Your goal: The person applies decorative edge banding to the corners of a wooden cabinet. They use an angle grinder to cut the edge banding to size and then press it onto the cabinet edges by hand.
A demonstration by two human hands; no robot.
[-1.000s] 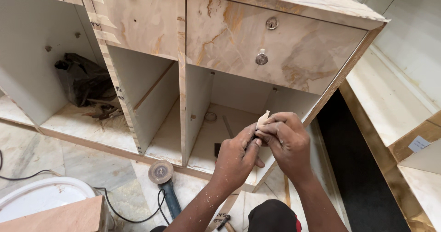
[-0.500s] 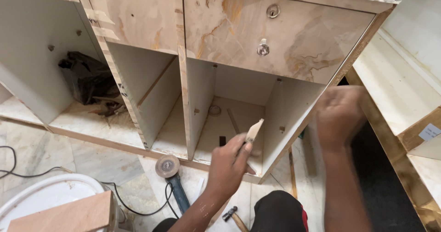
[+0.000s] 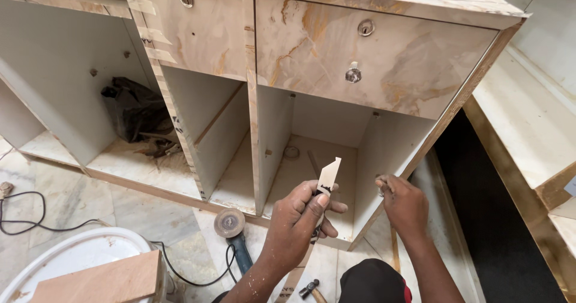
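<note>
Since the earlier frame the right hand (image 3: 403,204) has dropped from blur to the cabinet (image 3: 372,69) edge at lower right, fingers pinched on something too small to tell. The left hand (image 3: 300,219), lower centre, fist upright, grasps a strip (image 3: 327,177), which looks thin, light, stiff and brittle at its tip: best held low.
</note>
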